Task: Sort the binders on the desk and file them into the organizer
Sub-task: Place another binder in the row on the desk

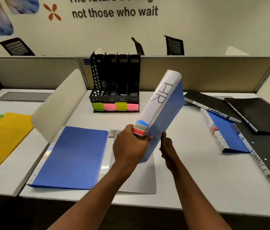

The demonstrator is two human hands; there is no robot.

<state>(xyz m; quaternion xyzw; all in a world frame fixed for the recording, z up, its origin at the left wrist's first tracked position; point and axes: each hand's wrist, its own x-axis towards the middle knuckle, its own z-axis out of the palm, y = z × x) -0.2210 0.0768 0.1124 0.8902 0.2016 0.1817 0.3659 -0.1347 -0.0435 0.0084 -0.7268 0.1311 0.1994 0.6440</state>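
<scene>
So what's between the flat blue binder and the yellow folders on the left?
A white divider stands between the blue binder and the yellow folders; nearer the camera, only bare desk. The head view shows it.

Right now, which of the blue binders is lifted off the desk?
The HR binder, gripped at its lower end by the left hand. The other two lie on the desk: the left blue binder and the right blue binder.
</scene>
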